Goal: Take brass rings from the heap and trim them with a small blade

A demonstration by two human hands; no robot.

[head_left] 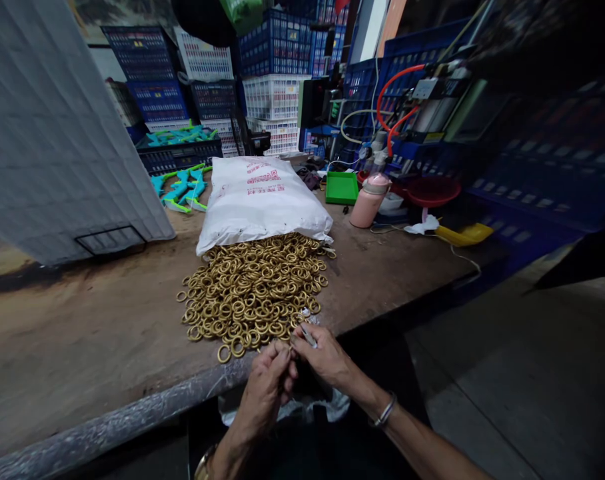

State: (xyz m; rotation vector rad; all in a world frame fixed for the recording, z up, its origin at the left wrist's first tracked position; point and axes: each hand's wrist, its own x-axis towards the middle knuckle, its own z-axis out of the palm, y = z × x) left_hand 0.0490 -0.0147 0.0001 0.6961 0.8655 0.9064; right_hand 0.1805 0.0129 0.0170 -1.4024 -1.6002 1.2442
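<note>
A heap of golden rings [252, 290] spills from a white sack [260, 200] onto the brown workbench [82, 340]. Both my hands meet at the bench's front edge, just below the heap. My left hand [267, 390] is pinched closed, fingertips against a ring I can barely see. My right hand [322, 357] is closed round a small silvery tool [308, 335] that points toward the rings. A bracelet sits on my right wrist.
A pink bottle [370, 200], green tray [341, 188], red bowl [430, 192] and yellow scoop [465, 235] stand at the back right. Teal plastic parts [182, 187] lie beside stacked crates [272, 97]. A large grey crate [57, 133] fills the left. A clear bag [307, 407] hangs under the edge.
</note>
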